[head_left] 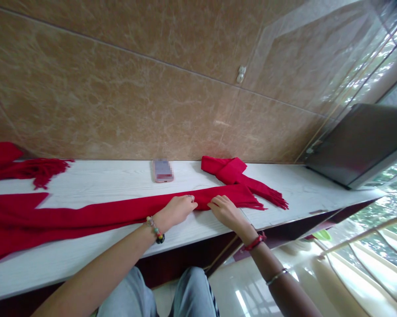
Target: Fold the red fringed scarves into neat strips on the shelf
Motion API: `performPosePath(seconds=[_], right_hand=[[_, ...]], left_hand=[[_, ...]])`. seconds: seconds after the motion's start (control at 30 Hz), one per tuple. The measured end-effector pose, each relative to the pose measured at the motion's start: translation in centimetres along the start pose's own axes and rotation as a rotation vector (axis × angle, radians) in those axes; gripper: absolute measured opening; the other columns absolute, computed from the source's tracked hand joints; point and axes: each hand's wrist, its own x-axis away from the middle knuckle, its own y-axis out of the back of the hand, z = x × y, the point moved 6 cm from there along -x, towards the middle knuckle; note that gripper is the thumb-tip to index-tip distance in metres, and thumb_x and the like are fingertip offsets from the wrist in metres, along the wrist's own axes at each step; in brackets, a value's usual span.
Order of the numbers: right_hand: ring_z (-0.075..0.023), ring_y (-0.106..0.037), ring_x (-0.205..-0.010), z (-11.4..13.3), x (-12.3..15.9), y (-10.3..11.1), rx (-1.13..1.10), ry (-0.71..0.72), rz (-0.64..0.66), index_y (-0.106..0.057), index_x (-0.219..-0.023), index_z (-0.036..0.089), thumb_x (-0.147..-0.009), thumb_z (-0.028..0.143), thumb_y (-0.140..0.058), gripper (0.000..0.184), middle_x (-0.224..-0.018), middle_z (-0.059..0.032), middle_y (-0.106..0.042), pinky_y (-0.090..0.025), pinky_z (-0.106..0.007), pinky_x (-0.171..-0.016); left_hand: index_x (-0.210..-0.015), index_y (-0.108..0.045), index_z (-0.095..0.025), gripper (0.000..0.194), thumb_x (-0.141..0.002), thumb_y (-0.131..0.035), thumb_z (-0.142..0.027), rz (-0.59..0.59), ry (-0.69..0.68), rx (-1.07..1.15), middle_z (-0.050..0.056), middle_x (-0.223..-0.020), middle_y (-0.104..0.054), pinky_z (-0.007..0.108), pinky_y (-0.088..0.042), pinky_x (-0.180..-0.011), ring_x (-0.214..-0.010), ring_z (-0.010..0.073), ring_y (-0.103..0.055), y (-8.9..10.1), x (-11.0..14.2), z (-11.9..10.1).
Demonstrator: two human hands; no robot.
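A long red scarf [119, 211] lies lengthwise along the white wood-grain shelf top, narrow toward its fringed right end and wider at the left. My left hand [176, 212] is closed on its near edge, fingers curled, a ring on one finger. Just to the right, my right hand [226, 212] pinches the same edge with bent fingers. A small gap separates the two hands. Behind the fringed end rests a second red scarf [231, 171], folded over itself, its fringe pointing right.
More red fringed fabric [29, 169] lies at the far left. A phone [163, 171] rests near the tiled wall [135, 97]. A dark box-like object [363, 141] stands at the right end of the white top [317, 189]. Below right are a railing and a green item [322, 234].
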Motion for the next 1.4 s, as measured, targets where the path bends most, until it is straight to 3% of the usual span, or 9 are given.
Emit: performPosePath(seconds=[0.13,0.23,0.5,0.6,0.73,0.9,1.1,1.27,1.4], right_hand=[[-0.0165,-0.047,-0.070,0.9,-0.7,-0.3,0.005,0.104,-0.002,-0.056,-0.077,0.017,-0.087,0.014,-0.044,0.016,-0.075,-0.0028,-0.054,-0.033,-0.030,-0.063],[-0.0160,-0.047,-0.069,0.7,-0.4,-0.7,-0.017,0.100,-0.018,-0.057,-0.080,0.016,-0.088,0.015,-0.042,0.017,-0.073,-0.0030,-0.054,-0.034,-0.029,-0.064],[-0.0162,-0.048,-0.068,0.3,-0.7,-0.8,-0.055,0.051,-0.007,-0.058,-0.076,0.015,-0.086,0.012,-0.045,0.017,-0.072,-0.0037,-0.055,-0.035,-0.029,-0.064],[-0.0169,-0.050,-0.069,1.3,-2.0,0.1,-0.073,0.053,-0.001,-0.059,-0.077,0.015,-0.084,0.012,-0.047,0.015,-0.073,-0.0046,-0.057,-0.036,-0.030,-0.064],[-0.0186,-0.052,-0.078,3.9,-4.2,0.9,-0.179,0.096,-0.074,-0.059,-0.094,0.015,-0.083,0.019,-0.051,0.015,-0.083,-0.0069,-0.060,-0.038,-0.031,-0.067],[-0.0176,-0.052,-0.072,5.7,-6.4,-0.2,-0.262,0.039,-0.146,-0.060,-0.089,0.015,-0.083,0.019,-0.052,0.011,-0.078,-0.0060,-0.060,-0.039,-0.030,-0.065],[-0.0159,-0.049,-0.065,5.8,-6.3,-1.1,-0.287,0.043,-0.144,-0.060,-0.078,0.015,-0.087,0.011,-0.041,0.021,-0.070,-0.0048,-0.057,-0.038,-0.028,-0.061],[-0.0161,-0.048,-0.065,5.8,-6.0,-0.7,-0.282,0.045,-0.141,-0.061,-0.080,0.014,-0.087,0.011,-0.041,0.021,-0.071,-0.0055,-0.058,-0.037,-0.029,-0.062],[-0.0169,-0.049,-0.068,6.3,-6.4,-0.1,-0.244,0.062,-0.154,-0.060,-0.087,0.014,-0.086,0.014,-0.044,0.015,-0.075,-0.0058,-0.058,-0.036,-0.029,-0.063]], left_hand=[[-0.089,-0.063,-0.015,0.023,-0.080,-0.045,-0.003,0.018,0.004,0.000,0.006,-0.085,-0.061,0.027,-0.046,-0.062,-0.075,0.0180,-0.059,0.0,-0.1,0.2],[-0.091,-0.063,-0.016,0.025,-0.080,-0.045,-0.003,0.039,-0.015,-0.012,0.006,-0.087,-0.061,0.026,-0.046,-0.062,-0.075,0.0176,-0.059,-0.2,0.5,0.5],[-0.108,-0.053,-0.015,0.034,-0.080,-0.041,0.001,-0.033,-0.065,-0.093,0.007,-0.095,-0.060,0.025,-0.045,-0.068,-0.085,0.0172,-0.057,-0.3,5.9,3.7],[-0.103,-0.054,-0.015,0.026,-0.084,-0.042,-0.004,-0.040,-0.008,0.014,0.006,-0.088,-0.062,0.024,-0.045,-0.070,-0.082,0.0152,-0.059,-0.4,6.5,5.1],[-0.098,-0.055,-0.015,0.016,-0.086,-0.044,-0.014,-0.039,0.068,0.145,0.005,-0.083,-0.064,0.024,-0.045,-0.069,-0.078,0.0151,-0.061,-0.3,6.2,6.2],[-0.097,-0.055,-0.015,0.016,-0.088,-0.042,-0.014,-0.039,0.072,0.155,0.005,-0.083,-0.064,0.024,-0.045,-0.070,-0.079,0.0148,-0.060,-0.2,6.3,5.9],[-0.099,-0.053,-0.017,0.018,-0.082,-0.054,-0.021,-0.078,0.020,0.055,0.004,-0.094,-0.059,0.024,-0.045,-0.069,-0.081,0.0151,-0.058,0.7,6.9,5.0],[-0.086,-0.057,-0.016,0.005,-0.082,-0.053,-0.018,-0.060,0.027,-0.028,0.003,-0.079,-0.061,0.024,-0.044,-0.063,-0.073,0.0152,-0.059,1.2,7.3,5.0],[-0.081,-0.057,-0.015,0.010,-0.083,-0.048,-0.011,-0.051,-0.014,-0.097,0.003,-0.074,-0.061,0.024,-0.043,-0.061,-0.069,0.0154,-0.059,1.0,7.4,4.8]])
